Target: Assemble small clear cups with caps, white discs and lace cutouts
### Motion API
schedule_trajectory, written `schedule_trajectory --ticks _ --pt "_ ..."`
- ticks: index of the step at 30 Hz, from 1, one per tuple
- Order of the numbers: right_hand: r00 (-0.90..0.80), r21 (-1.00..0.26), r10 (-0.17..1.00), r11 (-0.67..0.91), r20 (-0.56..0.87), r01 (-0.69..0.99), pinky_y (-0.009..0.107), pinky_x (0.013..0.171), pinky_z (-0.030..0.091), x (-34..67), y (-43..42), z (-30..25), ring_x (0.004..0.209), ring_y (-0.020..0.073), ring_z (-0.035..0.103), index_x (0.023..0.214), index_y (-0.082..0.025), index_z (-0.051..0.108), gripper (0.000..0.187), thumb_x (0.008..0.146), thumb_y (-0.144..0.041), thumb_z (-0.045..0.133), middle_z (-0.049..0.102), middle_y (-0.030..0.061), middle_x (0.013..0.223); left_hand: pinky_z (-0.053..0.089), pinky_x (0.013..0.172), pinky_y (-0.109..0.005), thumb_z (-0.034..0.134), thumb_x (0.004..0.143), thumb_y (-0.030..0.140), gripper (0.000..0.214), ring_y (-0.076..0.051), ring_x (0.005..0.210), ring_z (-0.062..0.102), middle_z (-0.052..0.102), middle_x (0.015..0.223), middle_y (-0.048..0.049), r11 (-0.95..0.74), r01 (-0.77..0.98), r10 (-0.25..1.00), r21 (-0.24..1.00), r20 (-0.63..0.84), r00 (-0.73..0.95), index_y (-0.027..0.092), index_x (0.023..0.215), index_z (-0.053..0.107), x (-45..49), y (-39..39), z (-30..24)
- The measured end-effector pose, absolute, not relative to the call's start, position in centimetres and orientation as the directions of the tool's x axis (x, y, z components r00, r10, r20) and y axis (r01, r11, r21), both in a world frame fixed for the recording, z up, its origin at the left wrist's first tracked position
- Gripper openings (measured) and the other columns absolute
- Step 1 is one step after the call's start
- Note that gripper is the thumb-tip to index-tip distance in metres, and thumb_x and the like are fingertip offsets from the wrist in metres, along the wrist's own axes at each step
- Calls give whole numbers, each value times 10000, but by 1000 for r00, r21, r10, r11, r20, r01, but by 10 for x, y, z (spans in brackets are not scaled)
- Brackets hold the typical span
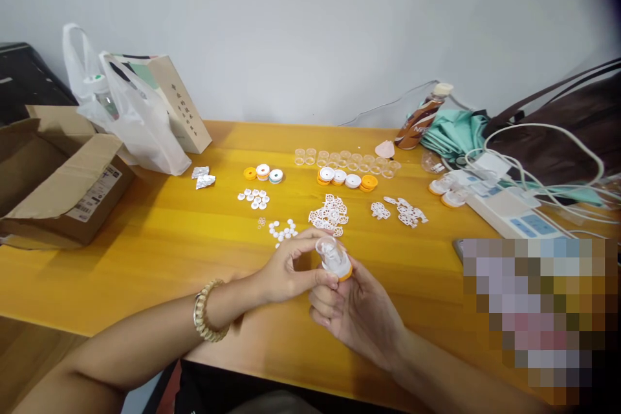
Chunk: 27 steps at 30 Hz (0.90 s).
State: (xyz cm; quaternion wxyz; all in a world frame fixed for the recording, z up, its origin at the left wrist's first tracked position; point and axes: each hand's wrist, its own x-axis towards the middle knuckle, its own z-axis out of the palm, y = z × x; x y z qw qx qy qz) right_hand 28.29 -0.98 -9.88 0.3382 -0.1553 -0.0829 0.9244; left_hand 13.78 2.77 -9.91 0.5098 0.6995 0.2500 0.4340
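Note:
Above the table's near part, both my hands hold a small capsule-like piece [334, 260] with a clear cup on top, white parts inside and an orange rim below. My left hand [291, 272] pinches it from the left between thumb and fingers. My right hand [354, 314] grips its base from below, with the fingers curled. Just beyond lie small white caps [284, 231] and a heap of flat white cut-out parts [330, 210]. Farther back are white and orange round bases [339, 178] and a row of clear cups [344, 160].
On the left stand an open cardboard box [92, 194], a white plastic bag [150, 136] and a paper bag [182, 103]. To the right are finished-looking capsules [449, 191], a power strip [509, 213] with cables, a drink bottle [420, 119], teal cloth [456, 132] and a dark bag [572, 110].

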Motion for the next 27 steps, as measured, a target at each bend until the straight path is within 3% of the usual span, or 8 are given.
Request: schedule_trajectory --ticks 6,11,15,21,27 --pt "-728 -339 626 -774 -280 -535 227 497 256 284 -10 -96 440 85 175 602 -185 439 393 815 -511 387 241 -72 481 361 963 -380 685 709 215 250 -229 1065 491 573 1023 -96 -379 -53 775 924 348 528 146 944 631 136 29 -98" --pt "-384 -547 835 -549 -393 -632 243 516 333 276 -8 -97 424 85 258 682 -207 478 264 816 -430 432 349 -69 474 385 923 -352 670 727 229 261 -205 1004 510 544 1046 -94 -343 19 852 939 302 427 157 975 633 144 20 -100" --pt "-236 -594 862 -485 -449 -641 217 440 301 271 -8 -100 412 75 259 668 -208 457 199 774 -375 483 377 -73 486 344 969 -356 695 704 245 317 -217 1070 474 511 1088 -100 -349 46 850 936 295 436 164 1006 639 148 16 -102" --pt "-435 -488 792 -608 -428 -627 217 402 274 275 -8 -107 361 51 101 584 -205 387 243 787 -338 409 250 -108 407 350 958 -349 696 703 262 199 -214 1051 476 516 1054 -86 -350 57 841 935 287 458 152 864 655 147 16 -103" --pt "-570 -520 746 -657 -344 -546 222 438 306 280 -6 -107 348 49 99 514 -198 367 371 828 -398 359 216 -110 366 374 942 -359 682 715 283 232 -205 1017 491 523 1044 -76 -341 30 820 939 282 497 169 912 638 144 20 -101"
